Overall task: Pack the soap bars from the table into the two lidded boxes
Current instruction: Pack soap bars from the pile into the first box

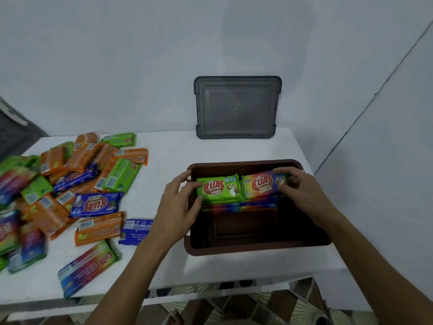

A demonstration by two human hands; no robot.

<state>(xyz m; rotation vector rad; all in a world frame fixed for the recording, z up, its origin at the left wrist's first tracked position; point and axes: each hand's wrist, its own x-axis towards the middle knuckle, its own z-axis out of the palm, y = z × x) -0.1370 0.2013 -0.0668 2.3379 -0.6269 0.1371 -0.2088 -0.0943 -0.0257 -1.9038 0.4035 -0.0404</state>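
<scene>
A brown box [257,248] stands open on the white table, with soap bars stacked along its far wall. My left hand [180,202] grips a green soap bar [219,187] on top of the left stack. My right hand [297,188] grips a rainbow-wrapped soap bar [260,184] on the right stack. More rainbow bars [236,207] lie under both. The near half of the box floor is bare. A heap of loose soap bars [77,181] in orange, green, blue and rainbow wrappers covers the table's left side.
A grey lid [236,106] leans upright against the wall behind the box. A dark object [14,134] sits at the far left edge. The table [168,156] ends just right of the box; patterned floor shows below its front edge.
</scene>
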